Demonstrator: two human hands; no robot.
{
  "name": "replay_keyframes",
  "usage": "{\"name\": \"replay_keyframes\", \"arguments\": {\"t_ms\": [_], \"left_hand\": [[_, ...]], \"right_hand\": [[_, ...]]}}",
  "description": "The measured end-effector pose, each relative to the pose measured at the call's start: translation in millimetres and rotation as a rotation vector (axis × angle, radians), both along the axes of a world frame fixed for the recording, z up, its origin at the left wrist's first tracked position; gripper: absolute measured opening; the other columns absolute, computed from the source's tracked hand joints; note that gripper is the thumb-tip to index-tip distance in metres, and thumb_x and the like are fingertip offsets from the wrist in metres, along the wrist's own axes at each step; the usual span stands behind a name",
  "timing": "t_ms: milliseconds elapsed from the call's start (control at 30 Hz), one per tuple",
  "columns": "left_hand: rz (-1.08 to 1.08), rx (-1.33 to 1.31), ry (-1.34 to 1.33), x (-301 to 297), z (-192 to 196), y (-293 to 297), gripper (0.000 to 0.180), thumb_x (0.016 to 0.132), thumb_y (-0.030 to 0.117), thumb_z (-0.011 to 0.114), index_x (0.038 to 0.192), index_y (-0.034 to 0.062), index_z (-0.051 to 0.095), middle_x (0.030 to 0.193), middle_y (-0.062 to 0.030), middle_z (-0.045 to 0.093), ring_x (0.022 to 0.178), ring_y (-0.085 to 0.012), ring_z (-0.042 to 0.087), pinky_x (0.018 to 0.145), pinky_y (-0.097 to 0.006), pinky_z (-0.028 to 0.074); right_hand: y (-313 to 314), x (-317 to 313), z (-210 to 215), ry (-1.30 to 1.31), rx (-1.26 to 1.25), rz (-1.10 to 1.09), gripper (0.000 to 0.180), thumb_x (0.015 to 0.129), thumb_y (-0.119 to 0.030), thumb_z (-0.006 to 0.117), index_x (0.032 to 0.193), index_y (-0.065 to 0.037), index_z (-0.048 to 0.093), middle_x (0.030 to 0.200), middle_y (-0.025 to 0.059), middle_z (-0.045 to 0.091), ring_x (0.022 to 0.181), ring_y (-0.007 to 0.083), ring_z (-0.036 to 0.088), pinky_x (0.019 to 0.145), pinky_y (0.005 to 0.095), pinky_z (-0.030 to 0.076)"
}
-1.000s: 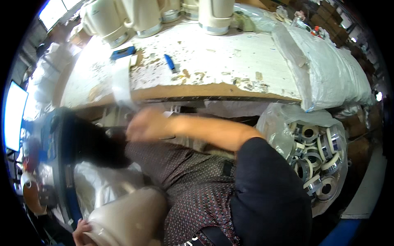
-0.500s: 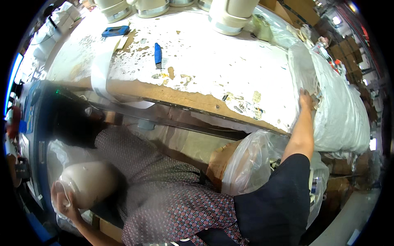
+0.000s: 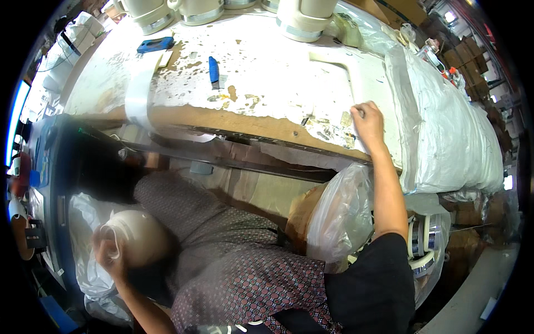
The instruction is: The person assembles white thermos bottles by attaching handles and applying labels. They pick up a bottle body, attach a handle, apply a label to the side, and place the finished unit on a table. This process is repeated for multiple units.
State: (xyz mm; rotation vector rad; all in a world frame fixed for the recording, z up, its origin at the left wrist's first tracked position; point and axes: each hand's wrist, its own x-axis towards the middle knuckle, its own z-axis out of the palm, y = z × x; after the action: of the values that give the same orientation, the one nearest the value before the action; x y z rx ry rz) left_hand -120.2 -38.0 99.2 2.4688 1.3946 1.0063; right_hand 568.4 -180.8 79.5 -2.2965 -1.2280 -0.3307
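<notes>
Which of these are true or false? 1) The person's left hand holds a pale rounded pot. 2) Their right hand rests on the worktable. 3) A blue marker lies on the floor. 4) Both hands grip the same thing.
1) True: the left hand grips the pale rounded pot by its rim, low on the person's left.
2) True: the right hand lies on the worktable near its front edge.
3) False: the blue marker lies on the worktable.
4) False: the hands are far apart; only the left holds the pot.

The left hand [image 3: 108,256] is curled low, while the right hand [image 3: 368,118] reaches forward, arm outstretched.
</notes>
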Motion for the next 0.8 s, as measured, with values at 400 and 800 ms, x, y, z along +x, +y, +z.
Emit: {"name": "replay_keyframes", "arguments": {"t_ms": [400,800], "left_hand": [[0.021,0.036,-0.141,-39.6,2.8,-60.6,0.039,0.072,0.026,0.078,0.065,0.0025,0.047,0.119,-0.0266,0.056,0.109,-0.0414,0.056,0.094,-0.045,0.043],[0.194,0.252,-0.321,-55.0,40.9,-112.6,0.044,0.079,0.044,0.072,0.081,0.0070,0.049,0.112,-0.0315,0.054,0.102,-0.0432,0.059,0.081,-0.052,0.053]], "right_hand": [[101.0,-43.4,38.4,0.076,-0.251,0.066,0.043,0.076,-0.032,0.075,0.096,0.001,0.056,0.086,0.0171,0.070,0.080,0.0314,0.068,0.075,0.0398,0.052],[244.0,-391.8,41.6,2.521,0.820,0.594,0.039,0.100,-0.042,0.045,0.076,-0.013,0.053,0.057,-0.0015,0.043,0.046,0.0089,0.036,0.047,0.0245,0.032]]}}
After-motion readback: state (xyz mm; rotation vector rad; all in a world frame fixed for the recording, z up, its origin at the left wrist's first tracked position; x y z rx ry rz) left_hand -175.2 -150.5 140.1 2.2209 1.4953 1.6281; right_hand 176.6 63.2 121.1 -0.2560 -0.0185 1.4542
